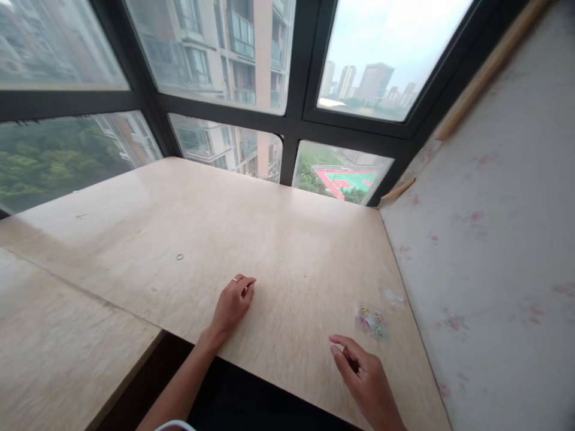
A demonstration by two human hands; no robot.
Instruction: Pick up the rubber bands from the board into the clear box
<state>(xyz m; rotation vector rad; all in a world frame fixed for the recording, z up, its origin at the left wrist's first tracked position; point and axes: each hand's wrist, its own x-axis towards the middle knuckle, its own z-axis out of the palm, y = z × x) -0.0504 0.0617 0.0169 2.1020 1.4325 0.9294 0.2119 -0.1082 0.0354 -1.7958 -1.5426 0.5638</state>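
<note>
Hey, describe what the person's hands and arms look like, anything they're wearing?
Both forearms are bare. The left hand wears a thin ring on one finger. The right hand shows no ring, glove or watch. A bit of pale cloth shows near the left arm at the frame's bottom.

L hand (233,304) on table (278,239) mid; small ring (179,257) ahead-left; clear packet (372,320) near R hand (366,377).

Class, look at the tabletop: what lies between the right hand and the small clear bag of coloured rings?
Nothing: in the head view, only bare wooden tabletop separates the right hand from the bag of coloured rings.
</note>
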